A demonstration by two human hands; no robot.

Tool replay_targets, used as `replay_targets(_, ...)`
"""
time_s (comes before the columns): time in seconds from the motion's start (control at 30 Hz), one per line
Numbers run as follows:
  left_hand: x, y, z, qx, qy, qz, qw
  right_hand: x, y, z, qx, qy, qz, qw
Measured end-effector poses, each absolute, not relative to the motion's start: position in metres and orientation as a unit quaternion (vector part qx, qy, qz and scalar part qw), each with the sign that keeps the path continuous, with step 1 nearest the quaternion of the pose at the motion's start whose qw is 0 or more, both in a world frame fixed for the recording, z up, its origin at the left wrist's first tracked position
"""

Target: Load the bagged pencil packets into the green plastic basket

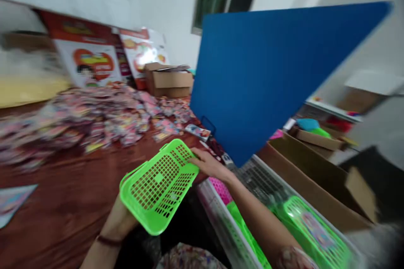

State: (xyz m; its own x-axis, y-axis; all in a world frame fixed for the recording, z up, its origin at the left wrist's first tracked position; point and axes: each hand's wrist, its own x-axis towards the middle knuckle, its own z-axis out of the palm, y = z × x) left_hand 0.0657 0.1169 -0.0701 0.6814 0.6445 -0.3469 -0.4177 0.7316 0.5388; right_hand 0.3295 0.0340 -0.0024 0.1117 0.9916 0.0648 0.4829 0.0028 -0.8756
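A bright green plastic basket (148,185) with a lattice bottom is tilted in front of me, its open side facing me. Nothing lies inside it, and its thin handle is folded along the far left side. My right hand (211,163) grips the basket's far right end, thumb at the rim. Behind the near left end, my left hand (122,217) supports the basket; its fingers are hidden. Below my right arm, a white crate (217,214) holds green and pink baskets. One green basket (318,231) there carries a coloured label.
Small coloured packets (116,113) are heaped over the reddish-brown table (63,214). Behind them stands an open cardboard box (170,82). A big blue panel (252,80) rises ahead on the right, near a long cardboard box (318,185). A printed sheet (14,201) lies at the left.
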Motion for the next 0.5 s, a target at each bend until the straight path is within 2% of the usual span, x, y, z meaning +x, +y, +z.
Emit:
replay_targets(0.13, 0.03, 0.14, -0.07, 0.17, 0.314, 0.332, 0.873, 0.312, 0.093, -0.022, -0.657, -0.619, 0.258, 0.343)
replay_targets(0.3, -0.018, 0.154, -0.084, 0.219, 0.439, 0.451, 0.745, 0.303, 0.136, -0.037, -0.677, -0.672, 0.194, 0.23)
replay_targets(0.4, -0.041, 0.153, -0.078, 0.343, 0.501, 0.451, 0.654, 0.288, 0.166, -0.037, -0.643, -0.718, 0.205, 0.172)
replay_targets(0.5, -0.047, 0.157, -0.064, 0.59, 0.499, 0.419, 0.477, 0.254, 0.205, -0.033, -0.58, -0.761, 0.237, 0.166)
